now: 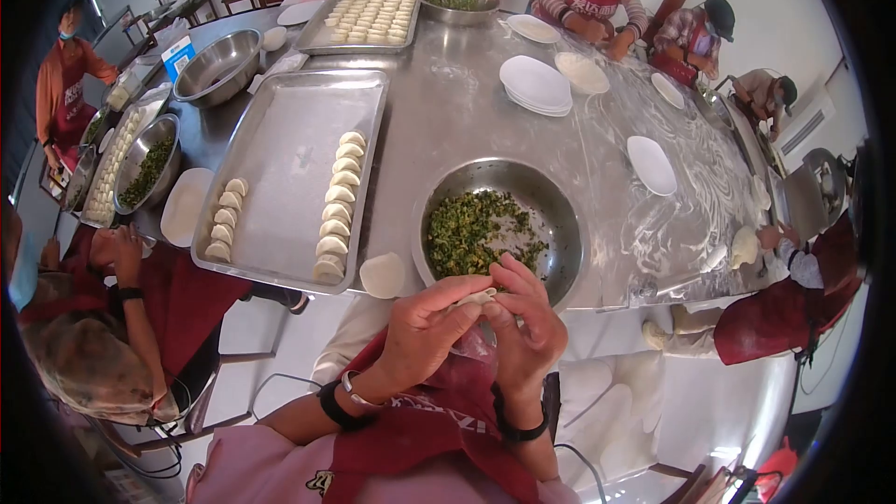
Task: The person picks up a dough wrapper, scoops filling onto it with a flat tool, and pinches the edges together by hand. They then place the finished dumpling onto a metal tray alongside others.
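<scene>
Between my two hands is a folded dumpling [478, 298], its pale wrapper edge pinched by thumbs and fingers. My left hand [425, 331] closes on the dumpling from the left, and my right hand [525, 331] from the right. Just beyond them stands a steel bowl [565, 215] with chopped green filling [481, 229], its near rim partly hidden by my fingers. A round dough wrapper [383, 275] lies at the table edge beside my left hand. To the left, a metal tray [280, 131] carries two rows of finished dumplings [339, 201].
White plates [537, 84] and another plate [651, 165] rest on the floury steel table [616, 252]. A second dumpling tray [364, 19] and a filling bowl [457, 0] stand at the back. Co-workers sit around; one person [103, 317] is close on my left.
</scene>
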### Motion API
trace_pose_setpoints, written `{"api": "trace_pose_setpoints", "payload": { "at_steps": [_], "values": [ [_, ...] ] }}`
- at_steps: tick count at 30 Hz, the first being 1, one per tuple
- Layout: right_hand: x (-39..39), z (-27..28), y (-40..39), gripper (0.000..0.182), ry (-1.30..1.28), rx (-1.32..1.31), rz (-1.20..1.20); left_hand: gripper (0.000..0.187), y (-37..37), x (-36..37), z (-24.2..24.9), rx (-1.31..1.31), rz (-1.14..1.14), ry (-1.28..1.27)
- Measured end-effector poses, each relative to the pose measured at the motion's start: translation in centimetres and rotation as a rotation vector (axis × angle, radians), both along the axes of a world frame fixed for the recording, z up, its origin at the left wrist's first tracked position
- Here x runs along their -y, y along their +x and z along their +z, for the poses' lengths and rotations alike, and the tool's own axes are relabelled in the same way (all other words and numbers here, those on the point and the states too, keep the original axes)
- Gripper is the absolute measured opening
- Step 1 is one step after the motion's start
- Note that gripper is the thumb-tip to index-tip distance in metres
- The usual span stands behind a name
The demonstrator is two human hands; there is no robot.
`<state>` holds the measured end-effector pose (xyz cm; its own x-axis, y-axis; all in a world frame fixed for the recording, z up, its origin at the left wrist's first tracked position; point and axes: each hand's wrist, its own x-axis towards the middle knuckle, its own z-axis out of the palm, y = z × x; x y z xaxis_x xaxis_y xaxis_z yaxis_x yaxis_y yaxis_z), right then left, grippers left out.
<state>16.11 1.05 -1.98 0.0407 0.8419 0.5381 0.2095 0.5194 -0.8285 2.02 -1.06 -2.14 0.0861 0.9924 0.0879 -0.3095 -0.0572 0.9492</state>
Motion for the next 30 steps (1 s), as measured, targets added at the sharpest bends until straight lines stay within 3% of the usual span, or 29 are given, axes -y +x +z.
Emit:
{"api": "trace_pose_setpoints", "payload": {
  "at_steps": [3,7,10,16,21,30],
  "values": [
    [0.0,-0.3,0.3,0.019,0.022,0.031,0.011,0.032,-0.1,-0.1,-0.1,-0.131,0.015,0.070],
    [0.0,0.6,1.1,0.028,-0.075,0.153,-0.015,0.034,-0.2,-0.6,0.2,-0.004,-0.048,-0.001],
    [0.0,0.5,1.3,0.032,-0.080,0.029,0.048,0.037,-0.3,-0.5,0.0,-0.029,-0.081,0.006],
    [0.1,-0.6,1.4,0.019,-0.012,0.064,0.052,0.040,-0.5,-0.4,1.1,-0.269,-0.091,0.082],
    [0.0,0.3,1.8,0.015,0.083,0.247,0.037,0.039,-1.1,-0.9,0.3,-0.467,-0.153,0.270],
    [0.5,1.0,2.6,0.023,0.012,0.315,0.019,0.062,-0.8,-1.7,0.9,-0.330,-0.315,0.059]
  ]
}}
